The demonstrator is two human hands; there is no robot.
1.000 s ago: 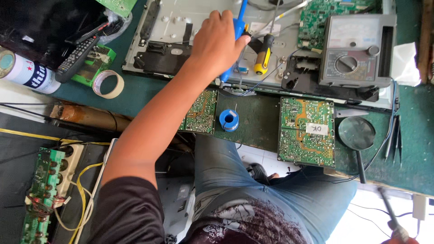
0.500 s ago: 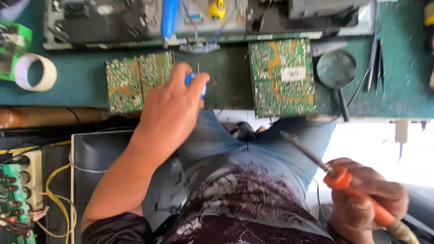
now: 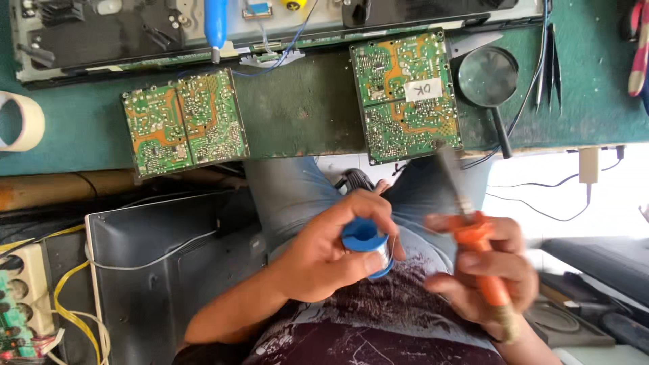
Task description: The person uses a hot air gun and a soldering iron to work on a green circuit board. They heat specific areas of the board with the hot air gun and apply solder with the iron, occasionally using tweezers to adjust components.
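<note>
My left hand point(image 3: 331, 253) grips a blue spool of solder wire point(image 3: 368, 245) over my lap, with the shiny wire showing at its lower side. My right hand point(image 3: 490, 270) holds an orange-handled soldering iron point(image 3: 476, 253), blurred, its metal tip pointing up toward the table edge. The two hands sit close together, spool beside iron. On the green table two green circuit boards lie solder side up: one on the left point(image 3: 184, 122), one on the right point(image 3: 405, 94) with a white sticker.
A magnifying glass point(image 3: 488, 78) and black tweezers point(image 3: 551, 61) lie right of the boards. A roll of tape point(image 3: 17, 122) sits at the left edge. An opened device chassis point(image 3: 135, 30) with a blue-handled tool point(image 3: 216, 23) runs along the back. A dark panel point(image 3: 162, 270) stands beside my leg.
My left hand took the blue spool from the table and brought it down to my lap. My right hand moved the soldering iron left, up beside the spool.
</note>
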